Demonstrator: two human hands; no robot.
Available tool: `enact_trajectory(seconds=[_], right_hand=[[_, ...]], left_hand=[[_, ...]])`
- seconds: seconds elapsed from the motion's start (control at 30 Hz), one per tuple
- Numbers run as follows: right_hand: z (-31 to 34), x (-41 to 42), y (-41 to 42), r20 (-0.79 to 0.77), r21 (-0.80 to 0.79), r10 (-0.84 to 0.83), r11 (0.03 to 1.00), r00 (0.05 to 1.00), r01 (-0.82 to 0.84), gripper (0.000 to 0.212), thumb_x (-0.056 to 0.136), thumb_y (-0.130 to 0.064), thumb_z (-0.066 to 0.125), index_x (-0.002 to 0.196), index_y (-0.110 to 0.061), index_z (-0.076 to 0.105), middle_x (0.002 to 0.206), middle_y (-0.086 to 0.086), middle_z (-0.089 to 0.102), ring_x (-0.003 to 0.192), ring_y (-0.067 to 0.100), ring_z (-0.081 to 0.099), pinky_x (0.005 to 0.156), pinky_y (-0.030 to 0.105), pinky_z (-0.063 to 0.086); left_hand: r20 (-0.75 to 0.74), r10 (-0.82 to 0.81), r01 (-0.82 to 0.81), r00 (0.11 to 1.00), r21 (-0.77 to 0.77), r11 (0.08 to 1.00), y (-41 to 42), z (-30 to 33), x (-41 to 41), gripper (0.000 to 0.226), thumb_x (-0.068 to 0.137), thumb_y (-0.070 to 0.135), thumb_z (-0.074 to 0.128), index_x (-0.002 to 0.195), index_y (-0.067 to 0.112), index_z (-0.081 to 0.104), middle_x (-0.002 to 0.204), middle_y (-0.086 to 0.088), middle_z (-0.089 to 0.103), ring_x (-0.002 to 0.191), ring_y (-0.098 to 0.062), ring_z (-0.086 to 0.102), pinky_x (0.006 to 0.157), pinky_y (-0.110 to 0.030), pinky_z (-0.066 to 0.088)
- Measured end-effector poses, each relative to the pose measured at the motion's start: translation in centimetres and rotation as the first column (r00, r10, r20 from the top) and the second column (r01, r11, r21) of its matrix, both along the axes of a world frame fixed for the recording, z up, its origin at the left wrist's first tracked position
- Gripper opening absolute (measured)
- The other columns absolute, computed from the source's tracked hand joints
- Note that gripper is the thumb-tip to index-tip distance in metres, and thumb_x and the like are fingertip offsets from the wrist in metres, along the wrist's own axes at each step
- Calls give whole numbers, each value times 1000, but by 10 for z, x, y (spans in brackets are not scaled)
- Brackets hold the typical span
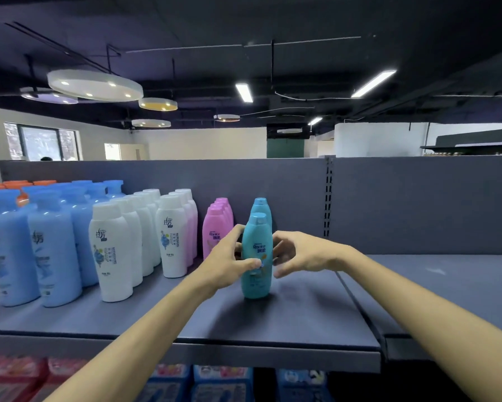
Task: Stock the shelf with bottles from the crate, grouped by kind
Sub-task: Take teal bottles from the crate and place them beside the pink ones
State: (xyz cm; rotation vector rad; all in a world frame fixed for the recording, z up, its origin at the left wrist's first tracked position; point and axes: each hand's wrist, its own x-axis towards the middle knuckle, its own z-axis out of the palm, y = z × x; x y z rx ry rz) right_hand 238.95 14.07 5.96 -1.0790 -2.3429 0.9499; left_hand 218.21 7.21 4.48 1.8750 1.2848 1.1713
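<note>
The dark grey shelf [302, 320] is carrying, from left to right, rows of blue bottles [55, 250], white bottles [113, 250] and pink bottles [215, 230], all standing upright. The front teal bottle [257, 256] is standing between the hands, cap up, long axis vertical, just ahead of a second teal bottle [262, 207]. The left hand [229, 262] is gripping its left side with the thumb across the label, while the right hand [299, 253] is hovering just beside it with fingers loosely curled, holding nothing.

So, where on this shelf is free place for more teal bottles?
Bare shelf lies right of the front teal bottle, up to the board seam, and along the front edge. The next shelf board on the right is bare too. Left of the pink bottles it is crowded with white bottles.
</note>
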Motion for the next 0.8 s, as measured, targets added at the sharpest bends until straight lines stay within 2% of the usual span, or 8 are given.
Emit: enact_trajectory(seconds=[0.07, 0.17, 0.23, 0.3, 0.43, 0.57, 0.67, 0.8], right_hand=[[-4, 0, -4, -95, -12, 16, 1000, 995, -18, 54, 80, -12, 80, 128, -21, 57, 123, 5, 69, 113, 21, 68, 98, 38, 55], [-11, -2, -4, -184, 23, -34, 999, 982, 39, 46, 83, -14, 78, 125, -20, 61, 118, 2, 72, 110, 24, 69, 94, 42, 58], [-15, -2, -2, -207, 20, -53, 998, 977, 58, 41, 84, -15, 78, 122, -21, 62, 116, 1, 73, 108, 24, 69, 90, 40, 60], [-17, -3, 2, -213, 25, -64, 997, 975, 71, 38, 85, -15, 78, 119, -21, 62, 114, 0, 73, 107, 23, 70, 87, 37, 61], [-17, -5, 18, -208, 47, -118, 990, 971, 130, 36, 85, -14, 78, 117, -22, 62, 112, -1, 73, 105, 20, 70, 84, 35, 62], [-16, -10, 36, -207, 44, -172, 982, 963, 185, 36, 86, -12, 76, 117, -18, 60, 111, -2, 71, 105, 20, 70, 83, 34, 62], [-17, -16, 49, -209, 58, -211, 972, 955, 228, 38, 86, -10, 75, 118, -15, 55, 115, 2, 70, 105, 22, 70, 84, 37, 62], [-20, -22, 63, -205, 93, -242, 960, 948, 265, 41, 86, -12, 75, 116, -18, 48, 115, 1, 70, 102, 19, 70, 83, 36, 62]], left_hand=[[3, -13, 13, 1000, -4, 1000, 6, -1, 4, 45, 86, 5, 70, 118, 30, 51, 107, 8, 66, 100, -1, 61, 82, -27, 56], [5, -25, 25, 1000, -17, 1000, 10, -2, 8, 45, 86, 5, 70, 120, 29, 52, 107, 2, 66, 102, -11, 64, 87, -33, 58], [-23, -12, 12, 1000, -9, 1000, 13, -2, 6, 46, 85, 8, 72, 121, 30, 53, 107, 0, 65, 103, -14, 64, 88, -35, 58], [-97, 35, -33, 995, 29, 999, 14, -2, 2, 49, 84, 12, 73, 125, 30, 52, 107, 2, 64, 101, -13, 63, 86, -32, 58], [-210, 141, -121, 968, 104, 987, 10, -1, -10, 57, 84, 16, 73, 133, 31, 47, 113, 1, 59, 95, -12, 65, 72, -23, 55], [-424, 232, -127, 876, 260, 957, 1, -2, -22, 57, 84, 20, 70, 134, 29, 45, 112, 3, 58, 98, -14, 60, 92, -34, 52], [-512, 260, -104, 819, 312, 944, -6, -2, -28, 57, 86, 23, 68, 136, 32, 42, 113, 6, 56, 101, -13, 56, 94, -37, 51], [-517, 264, -93, 814, 333, 938, -11, 0, -35, 56, 87, 24, 65, 136, 37, 40, 111, 8, 57, 102, -13, 58, 93, -37, 51]])
